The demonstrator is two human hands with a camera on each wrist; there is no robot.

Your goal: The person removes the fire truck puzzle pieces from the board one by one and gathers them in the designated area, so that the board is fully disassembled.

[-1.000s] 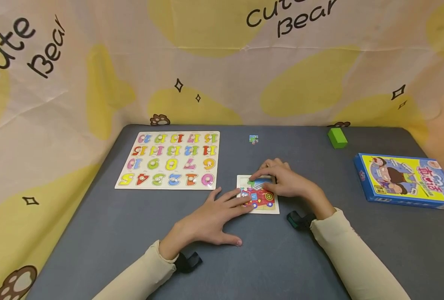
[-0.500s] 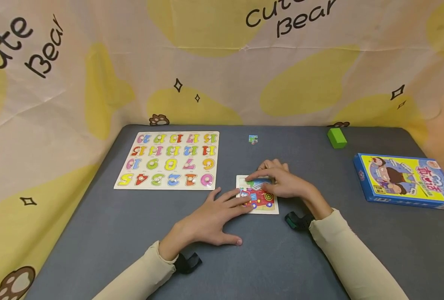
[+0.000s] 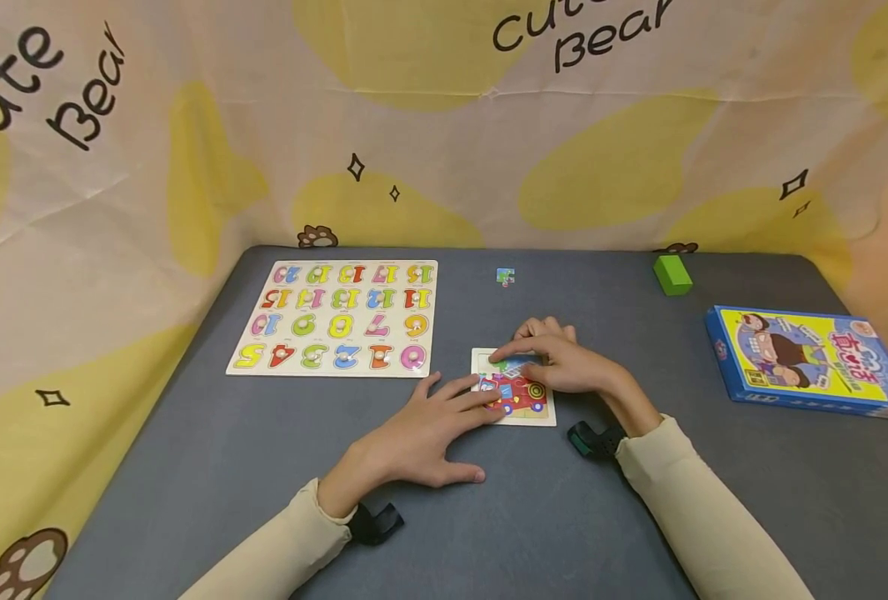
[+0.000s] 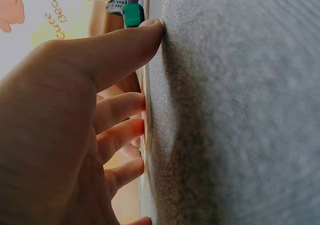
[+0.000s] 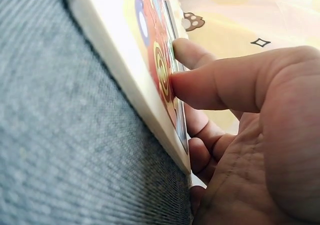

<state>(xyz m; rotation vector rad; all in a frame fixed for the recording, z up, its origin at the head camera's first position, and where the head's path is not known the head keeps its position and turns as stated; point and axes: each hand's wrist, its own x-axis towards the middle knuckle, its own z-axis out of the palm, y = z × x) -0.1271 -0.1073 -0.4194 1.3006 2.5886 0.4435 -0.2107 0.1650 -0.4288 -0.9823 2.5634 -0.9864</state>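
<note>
A small jigsaw puzzle [image 3: 526,419] in a pale frame, with a red vehicle picture, lies on the dark table. My left hand [image 3: 429,437] is spread out, its fingertips resting on the left part of the puzzle and its thumb apart, by the tabletop. From the right, my right hand [image 3: 575,367] touches the upper part with thumb and index finger set apart, green and blue pieces showing between them. In the right wrist view the right thumb [image 5: 200,90] presses on the picture near a yellow spiral wheel. A loose jigsaw piece [image 3: 505,277] lies beyond the frame.
To the left lies a board of colourful numbers [image 3: 331,337]. A green block [image 3: 672,275] stands at the back right, and a blue and yellow box [image 3: 811,358] lies at the right. Patterned cloth [image 3: 444,133] rises behind the table.
My right index fingertip and thumb have slid slightly left over the top of the puzzle. The left hand keeps its place on it.
</note>
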